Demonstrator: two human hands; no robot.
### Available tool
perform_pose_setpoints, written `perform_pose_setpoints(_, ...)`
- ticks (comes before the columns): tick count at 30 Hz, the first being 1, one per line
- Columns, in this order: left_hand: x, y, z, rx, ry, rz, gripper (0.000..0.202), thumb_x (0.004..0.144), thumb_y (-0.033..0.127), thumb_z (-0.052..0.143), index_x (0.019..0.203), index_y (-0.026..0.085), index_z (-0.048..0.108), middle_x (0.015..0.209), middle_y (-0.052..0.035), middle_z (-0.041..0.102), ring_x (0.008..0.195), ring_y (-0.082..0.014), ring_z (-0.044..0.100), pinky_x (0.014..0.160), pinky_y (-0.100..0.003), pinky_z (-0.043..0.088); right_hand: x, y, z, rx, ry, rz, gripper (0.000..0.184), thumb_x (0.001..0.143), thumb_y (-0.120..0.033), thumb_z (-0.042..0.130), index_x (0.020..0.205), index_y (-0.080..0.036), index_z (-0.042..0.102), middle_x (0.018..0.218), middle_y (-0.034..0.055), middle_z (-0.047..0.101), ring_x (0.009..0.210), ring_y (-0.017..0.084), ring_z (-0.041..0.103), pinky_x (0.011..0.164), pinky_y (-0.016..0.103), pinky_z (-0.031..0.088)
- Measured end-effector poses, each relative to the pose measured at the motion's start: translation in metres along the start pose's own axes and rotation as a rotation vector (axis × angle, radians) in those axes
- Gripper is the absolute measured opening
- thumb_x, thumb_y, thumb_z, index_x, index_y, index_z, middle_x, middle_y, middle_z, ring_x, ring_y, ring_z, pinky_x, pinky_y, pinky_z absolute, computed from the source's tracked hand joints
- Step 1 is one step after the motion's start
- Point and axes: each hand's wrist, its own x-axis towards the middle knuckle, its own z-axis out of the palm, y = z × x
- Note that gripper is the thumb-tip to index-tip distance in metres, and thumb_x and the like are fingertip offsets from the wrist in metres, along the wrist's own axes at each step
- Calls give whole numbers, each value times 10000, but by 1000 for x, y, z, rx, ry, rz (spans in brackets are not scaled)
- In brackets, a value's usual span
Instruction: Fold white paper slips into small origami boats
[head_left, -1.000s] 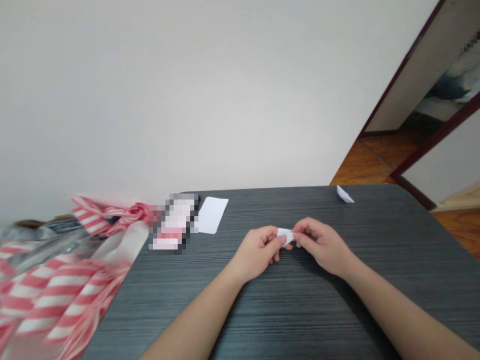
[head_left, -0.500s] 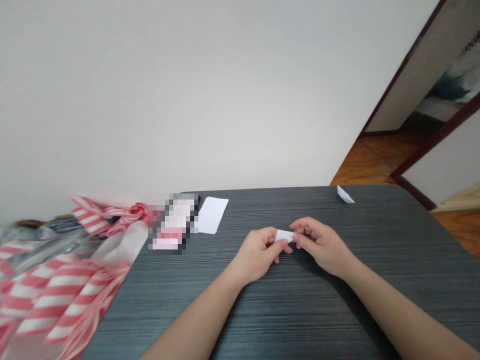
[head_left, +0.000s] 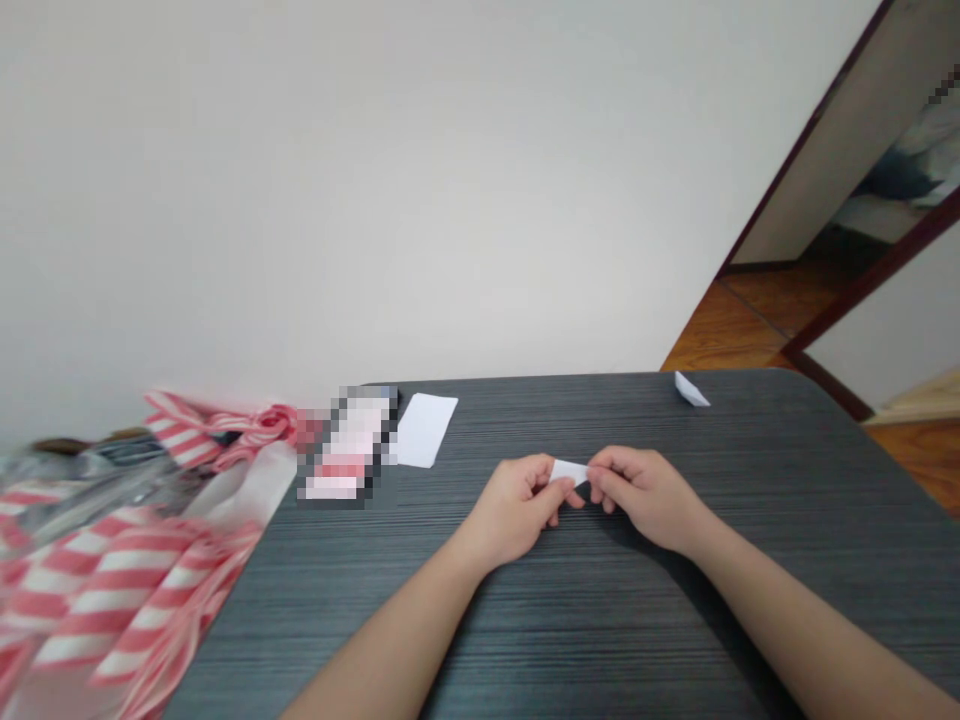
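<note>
A small folded piece of white paper [head_left: 568, 472] is pinched between my left hand [head_left: 514, 510] and my right hand [head_left: 645, 497]. The fingertips of both hands grip its two ends, and they hide part of it. Both hands are held just over the dark grey wood-grain table [head_left: 600, 620]. Farther off, a small folded white paper shape [head_left: 691, 390] rests at the table's far edge, and a plain white paper sheet [head_left: 424, 430] lies flat at the far left.
A pixelated, blurred pink-and-white item [head_left: 349, 445] lies beside the white sheet. A pink-and-white striped plastic bag [head_left: 112, 590] is heaped past the table's left edge. Behind the table stands a white wall [head_left: 375, 200], and a wooden floor [head_left: 735, 325] shows at the right.
My right hand has dropped slightly and drawn closer around the paper, which now sits flatter between my fingers. The other paper pieces on the table have not moved.
</note>
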Motion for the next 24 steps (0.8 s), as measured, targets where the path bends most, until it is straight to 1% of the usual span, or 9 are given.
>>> perform_pose_setpoints(4,0,0,0,-19,-1,4,252,889,343,563,768,155,678,540,17,589,485,-101,505,496,-196,383,0,-2,0,8,-10,-10,248,930,-243,521,709,-190,621,595,-12,649,534,124,594,572,236,448)
perform_pose_setpoints(9,0,-3,1,-30,10,17,269,897,368,558,785,155,678,601,-1,634,496,-99,512,498,-198,388,0,0,0,41,-20,-4,248,937,-253,517,719,-190,617,599,-8,647,538,126,589,577,242,450)
perform_pose_setpoints(13,0,-3,0,-36,20,5,275,889,375,566,768,155,676,585,-1,630,489,-101,510,498,-199,390,-1,0,-1,59,-34,4,251,940,-252,508,720,-187,608,626,-4,648,550,124,587,579,243,452)
perform_pose_setpoints(17,0,-1,0,-40,6,-3,282,888,381,568,762,153,676,601,-8,638,491,-99,508,491,-196,383,-1,-2,-1,74,-35,3,254,939,-241,508,701,-189,578,606,-12,622,552,123,586,565,235,450)
perform_pose_setpoints(24,0,-4,0,-60,18,2,268,891,371,565,762,158,665,595,-3,635,484,-97,503,495,-196,387,-1,2,0,105,-19,24,233,928,-262,528,713,-193,584,601,-16,621,538,122,578,550,236,446)
